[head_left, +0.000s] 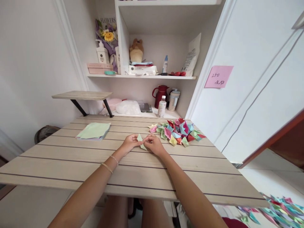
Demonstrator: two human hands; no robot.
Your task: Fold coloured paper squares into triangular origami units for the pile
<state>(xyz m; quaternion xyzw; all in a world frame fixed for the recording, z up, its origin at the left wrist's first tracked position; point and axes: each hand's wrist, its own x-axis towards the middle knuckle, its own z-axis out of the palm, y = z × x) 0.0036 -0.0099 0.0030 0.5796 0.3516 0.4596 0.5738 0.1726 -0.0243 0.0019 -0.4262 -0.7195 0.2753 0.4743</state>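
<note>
Between my two hands, just above the middle of the table, is a small folded piece of pale green paper [139, 138]. My left hand [129, 142] pinches its left side with thumb and fingers. From the right, my right hand [153, 143] grips its edge, the fingertips of both hands nearly meeting. The paper has pointed ends at top and bottom. A heap of colourful folded paper boats [175, 131] lies to the right, beyond my right hand. On the left rests a stack of square paper sheets [93, 130], a light green one on top.
A slatted wooden table [133, 174] spans the view, with a raised shelf stand [82, 95] at its back left. A bottle [161, 107], a red jug [161, 96] and a tumbler [174, 99] stand behind the boats. More folded paper [282, 209] lies low at right.
</note>
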